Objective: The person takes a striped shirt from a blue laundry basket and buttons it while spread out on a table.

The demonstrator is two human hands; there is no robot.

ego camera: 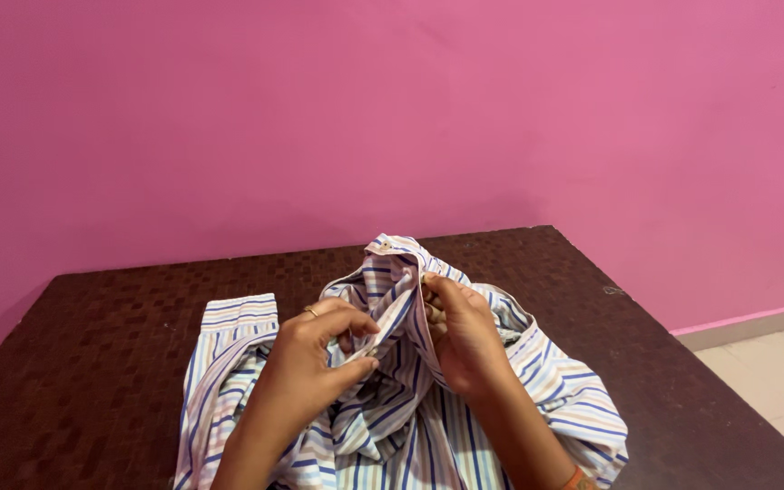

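Striped shirt (392,426) lies bunched at bottom centre of frame, on dark brown table (102,363). Left hand (315,358) pinches a fold, thumb & fingers closed on cloth, gold ring (311,312) on it. Right hand (465,336) grips raised placket near collar, fingers curled tight. Cuff (240,316) lies flat centre-left. Pink wall (319,118) fills upper frame.

Shirt (392,426) white with blue, orange and green stripes; table (111,363) dark brown, mottled; wall (319,118) pink.

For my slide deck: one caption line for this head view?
Both hands, left and right, pinch a striped shirt on a dark table.
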